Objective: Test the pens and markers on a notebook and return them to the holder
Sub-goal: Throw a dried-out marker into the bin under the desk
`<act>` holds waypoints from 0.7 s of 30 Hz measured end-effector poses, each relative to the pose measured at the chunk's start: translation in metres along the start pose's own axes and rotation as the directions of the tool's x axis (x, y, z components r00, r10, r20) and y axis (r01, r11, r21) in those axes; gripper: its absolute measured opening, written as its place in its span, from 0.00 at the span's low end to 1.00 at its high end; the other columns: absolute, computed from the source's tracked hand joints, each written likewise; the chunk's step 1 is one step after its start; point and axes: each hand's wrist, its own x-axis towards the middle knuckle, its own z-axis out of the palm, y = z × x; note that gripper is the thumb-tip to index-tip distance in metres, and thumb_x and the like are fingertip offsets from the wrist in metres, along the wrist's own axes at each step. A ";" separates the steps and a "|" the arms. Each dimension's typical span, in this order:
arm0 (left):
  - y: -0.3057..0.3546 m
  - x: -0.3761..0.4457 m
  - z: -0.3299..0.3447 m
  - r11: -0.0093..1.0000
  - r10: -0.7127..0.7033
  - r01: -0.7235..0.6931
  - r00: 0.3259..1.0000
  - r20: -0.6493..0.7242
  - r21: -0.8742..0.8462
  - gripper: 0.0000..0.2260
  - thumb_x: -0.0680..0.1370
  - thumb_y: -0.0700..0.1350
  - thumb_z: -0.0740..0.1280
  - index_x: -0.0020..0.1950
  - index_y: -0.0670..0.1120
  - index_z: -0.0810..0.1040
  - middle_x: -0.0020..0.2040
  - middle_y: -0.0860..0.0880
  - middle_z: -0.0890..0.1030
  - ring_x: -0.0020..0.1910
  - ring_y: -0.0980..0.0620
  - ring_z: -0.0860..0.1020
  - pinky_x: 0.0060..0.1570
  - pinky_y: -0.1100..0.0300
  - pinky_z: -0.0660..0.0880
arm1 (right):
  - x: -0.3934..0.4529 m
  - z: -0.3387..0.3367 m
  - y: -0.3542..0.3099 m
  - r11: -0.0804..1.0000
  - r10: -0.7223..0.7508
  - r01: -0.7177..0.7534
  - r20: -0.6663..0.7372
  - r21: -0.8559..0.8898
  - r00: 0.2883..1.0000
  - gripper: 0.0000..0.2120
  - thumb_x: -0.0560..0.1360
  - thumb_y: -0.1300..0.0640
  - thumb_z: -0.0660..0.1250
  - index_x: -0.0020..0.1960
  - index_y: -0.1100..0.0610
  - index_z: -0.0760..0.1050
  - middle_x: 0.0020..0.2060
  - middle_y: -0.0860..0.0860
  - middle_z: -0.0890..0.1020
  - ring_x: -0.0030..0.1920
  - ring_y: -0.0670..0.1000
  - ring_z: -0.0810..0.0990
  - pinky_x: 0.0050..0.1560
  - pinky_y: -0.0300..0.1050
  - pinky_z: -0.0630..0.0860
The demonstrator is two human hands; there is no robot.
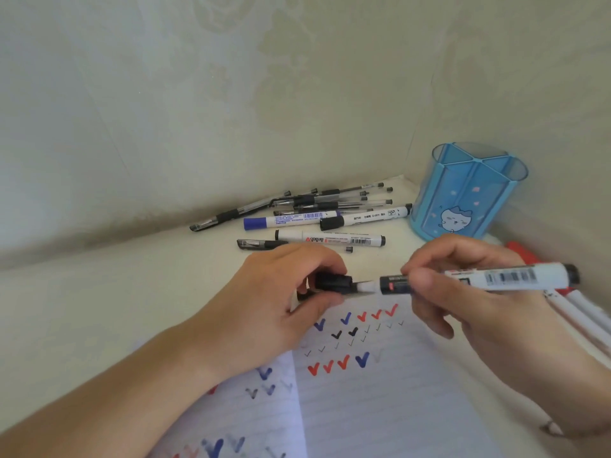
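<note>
Above an open lined notebook (380, 391) marked with coloured ticks, the left hand (277, 302) pinches a black marker cap (332, 281) in its fingers. The right hand (463, 292) grips a white marker (509, 277), its fingers curled round the barrel, tip just beside the cap's mouth. Beyond the fingers lie loose pens (314, 201) and a blue pen holder (466, 190) on the table (99, 292).

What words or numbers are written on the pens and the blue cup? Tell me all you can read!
"ODEMEI" or close to it, beside a red triangle logo: on the white marker with black ends; its small print is too blurred.
Blue-capped marker: blue print and a barcode, too small to read.
Black-capped marker: small characters, unreadable.
Marker in the right hand: barcode and label, blurred.
Blue holder: a cartoon face only, no words.
Notebook: tick marks only.
</note>
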 end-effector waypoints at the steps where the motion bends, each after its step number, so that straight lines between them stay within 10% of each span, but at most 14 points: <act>1: 0.000 0.000 0.000 1.000 -0.001 0.001 1.000 -0.013 -0.002 0.07 0.76 0.47 0.71 0.53 0.53 0.77 0.43 0.64 0.77 0.43 0.64 0.74 0.45 0.75 0.69 | 0.000 -0.002 0.001 0.999 -0.007 0.007 0.008 0.054 1.000 0.19 0.59 0.43 0.77 0.39 0.58 0.81 0.25 0.56 0.77 0.24 0.57 0.69 0.25 0.42 0.64; 5: 0.002 0.000 -0.001 1.000 0.021 -0.021 0.999 -0.032 -0.013 0.06 0.78 0.52 0.68 0.54 0.54 0.76 0.42 0.64 0.77 0.41 0.66 0.73 0.43 0.75 0.69 | 0.000 -0.006 0.005 0.992 -0.017 0.020 -0.023 0.125 1.000 0.10 0.63 0.53 0.66 0.38 0.57 0.82 0.24 0.58 0.77 0.23 0.57 0.69 0.25 0.42 0.63; 21: 0.013 -0.003 -0.002 0.935 0.059 -0.093 0.993 -0.106 -0.343 0.08 0.78 0.51 0.65 0.55 0.50 0.79 0.43 0.55 0.82 0.38 0.56 0.80 0.38 0.55 0.78 | -0.008 0.012 0.006 0.959 -0.125 0.112 0.036 0.259 0.991 0.15 0.67 0.48 0.76 0.38 0.59 0.77 0.30 0.61 0.82 0.24 0.61 0.80 0.24 0.39 0.70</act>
